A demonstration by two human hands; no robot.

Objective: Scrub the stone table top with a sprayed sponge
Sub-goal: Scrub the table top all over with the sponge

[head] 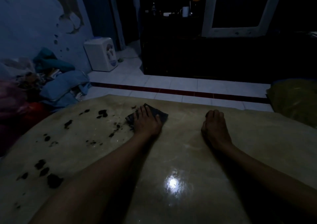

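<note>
Head view. I am pressing my left hand (146,120) flat on the dark sponge (162,114), just left of frame centre. My fingers (143,111) are lying spread over the sponge top; they are not pinching it. The sponge is resting on the stone table top (188,155), near the far edge of the slab, and its right corner is showing beyond my hand.

I am resting my right hand (214,127) on the bare stone, right of centre and well apart from the sponge. Its fingers are curling loosely inward with the knuckles up; it is holding nothing that I can see.

The table top is filling the lower half of the frame. It is pale tan and glossy. A bright light reflection (172,183) is sitting on it at lower centre, between my two forearms. Dark blotches (54,180) are scattered across the left part of the slab, from the lower left up to just beside the sponge.

In the upper part of the frame, a white tiled floor (171,83) with a dark red stripe is running behind the table. A white water dispenser (102,53) is standing against the wall at upper left, a pile of cloth (60,84) is lying at mid left, and a pale CRT monitor (236,9) is sitting at upper right. The scene is dim; finer detail cannot be told.
</note>
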